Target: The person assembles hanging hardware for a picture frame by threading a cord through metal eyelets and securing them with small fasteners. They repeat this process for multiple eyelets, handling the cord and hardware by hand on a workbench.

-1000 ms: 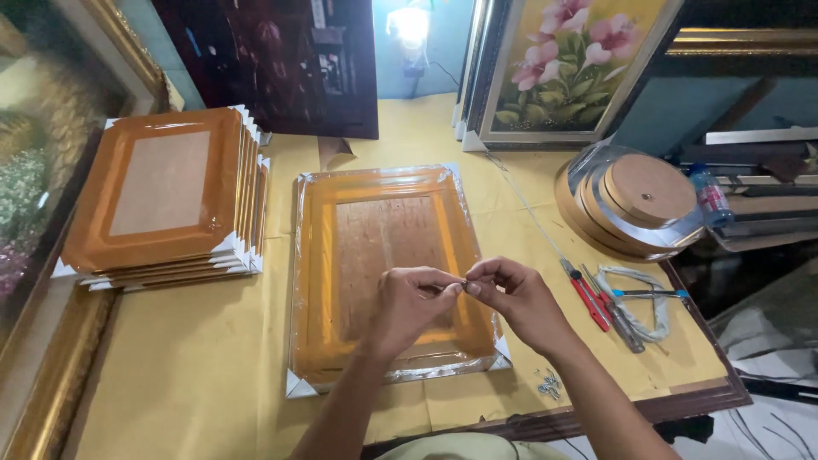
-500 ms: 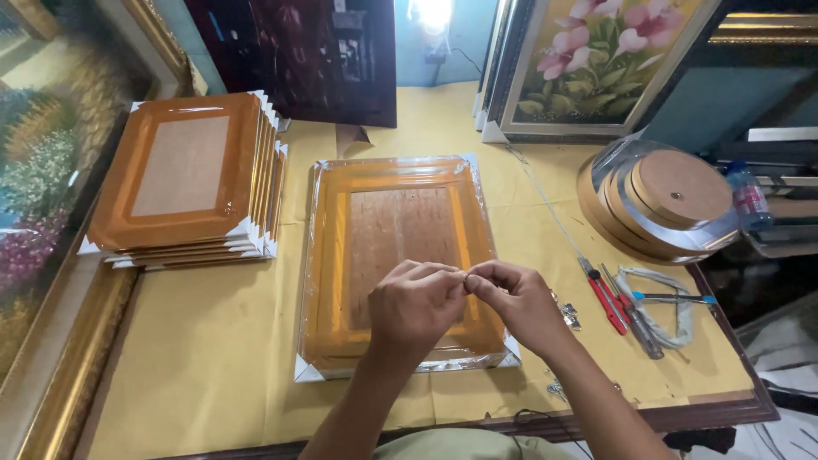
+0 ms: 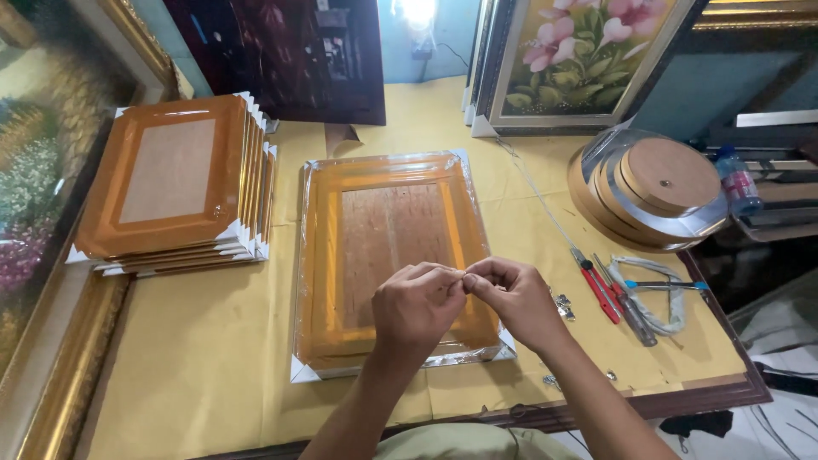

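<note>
Fingertips: those of the left hand (image 3: 416,305) and right hand (image 3: 511,298) are pinched together tip to tip over something too small to make out, possibly wire or a small fitting; the grasp itself is clenched, the contents cannot be told. Change from a second ago: little, the hands have kept the same pinch and merely sit slightly lower over the frame, so the fiddling work looks unfinished. Directly beneath: plastic-wrapped orange frame (image 3: 388,255), face down, backing board showing, flat on the yellow table (image 3: 196,366). Right of the hands: small metal clips (image 3: 562,305), red-handled screwdriver (image 3: 596,285). Far left: stack of frames (image 3: 175,183). Far right: rolls of tape (image 3: 652,192).
</note>
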